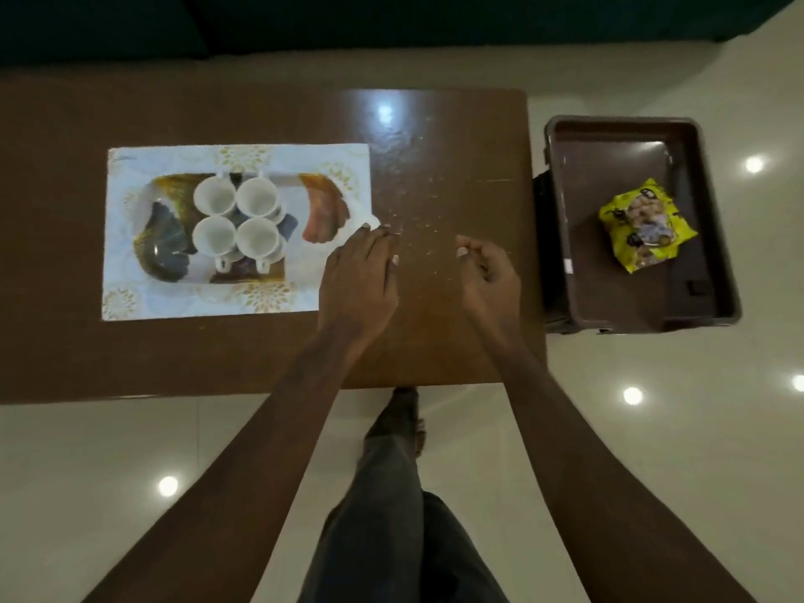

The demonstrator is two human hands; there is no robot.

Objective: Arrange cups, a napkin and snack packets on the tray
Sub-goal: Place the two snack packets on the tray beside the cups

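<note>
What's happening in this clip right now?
A person stands at a brown wooden table. Four white cups sit on a colourful tray over a white floral mat. The left hand rests at the tray's right edge; the right hand hovers empty. A yellow snack packet lies in the brown plastic bin beside the table.

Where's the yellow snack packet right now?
In the head view, the yellow snack packet lies on the right, inside the brown tub beside the table, beyond the right hand and far from the tray.
</note>
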